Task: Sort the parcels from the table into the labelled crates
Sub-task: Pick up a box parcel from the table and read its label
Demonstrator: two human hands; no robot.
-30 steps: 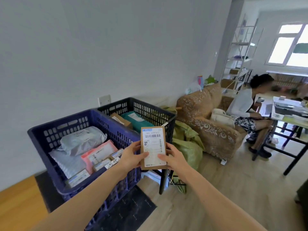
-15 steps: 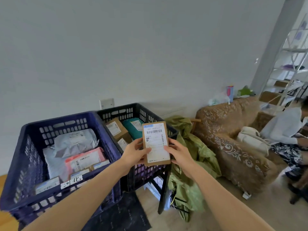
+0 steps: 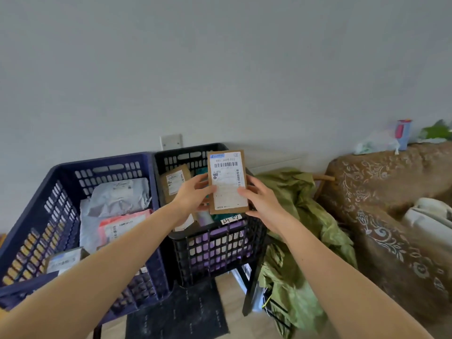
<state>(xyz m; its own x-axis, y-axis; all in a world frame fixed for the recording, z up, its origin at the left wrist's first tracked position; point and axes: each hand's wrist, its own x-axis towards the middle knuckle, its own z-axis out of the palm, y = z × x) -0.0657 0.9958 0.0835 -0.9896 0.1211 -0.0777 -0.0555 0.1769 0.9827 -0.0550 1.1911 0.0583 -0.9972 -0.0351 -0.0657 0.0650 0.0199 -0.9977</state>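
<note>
Parcel (image 3: 227,184) above right crate (image 3: 215,253), left of sofa (image 3: 391,216).

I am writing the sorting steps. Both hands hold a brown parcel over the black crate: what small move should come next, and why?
Probably lower the parcel and release it into the black crate. The left hand and right hand pinch its edges over that crate, with its label in view, and other parcels lie inside.

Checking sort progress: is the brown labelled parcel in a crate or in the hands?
In the hands: left hand and right hand pinch the brown parcel by its sides over the black crate.
</note>
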